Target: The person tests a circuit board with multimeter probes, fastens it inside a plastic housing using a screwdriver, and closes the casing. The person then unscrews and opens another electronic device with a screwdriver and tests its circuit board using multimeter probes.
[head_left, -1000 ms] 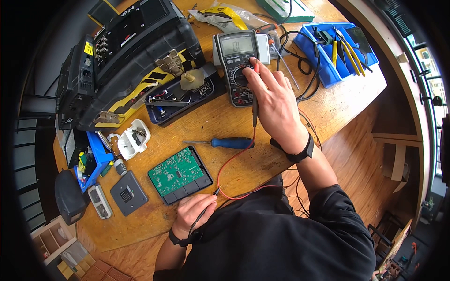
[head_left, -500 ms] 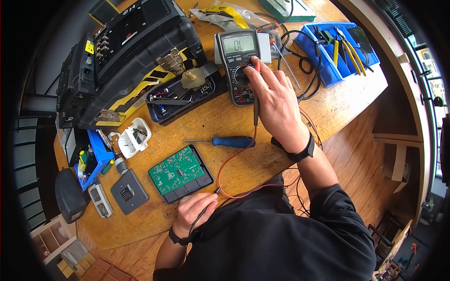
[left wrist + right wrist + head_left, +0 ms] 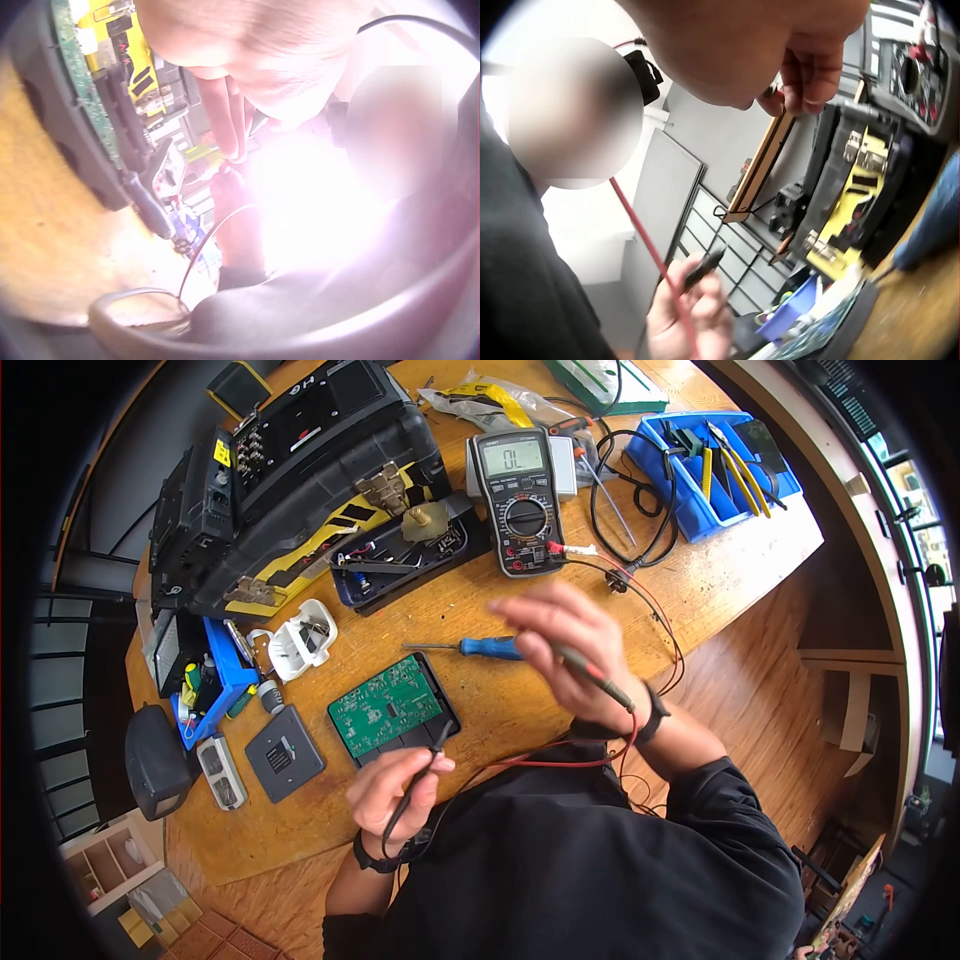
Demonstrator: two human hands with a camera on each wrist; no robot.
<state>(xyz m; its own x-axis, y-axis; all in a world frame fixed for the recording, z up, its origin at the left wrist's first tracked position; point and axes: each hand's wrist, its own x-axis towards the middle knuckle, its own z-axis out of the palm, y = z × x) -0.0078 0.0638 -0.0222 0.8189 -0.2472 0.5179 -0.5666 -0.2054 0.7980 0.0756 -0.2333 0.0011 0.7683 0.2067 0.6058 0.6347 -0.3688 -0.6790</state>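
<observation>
My left hand [image 3: 385,800] pinches a black test probe [image 3: 438,742], its tip standing just over the near edge of the green circuit board [image 3: 385,705]. The board lies in an open black case. Raised in front of my body, my right hand [image 3: 575,645] grips the red-banded test probe [image 3: 605,682], and a red lead trails from its back end. In the right wrist view the black probe pokes out of the left hand [image 3: 690,315]. Farther up the table stands a digital multimeter [image 3: 526,517], its display reading OL, with both leads plugged in.
A blue screwdriver [image 3: 490,648] lies between the board and my right hand. Left of the board are a dark square cover [image 3: 283,780] and a white cup-like holder [image 3: 318,622]. A large black case [image 3: 330,470] and a blue bin with pliers [image 3: 690,510] stand at the back.
My right hand has come off the multimeter dial and back toward my body with the red probe. My left hand has turned the black probe's tip upward near the board.
</observation>
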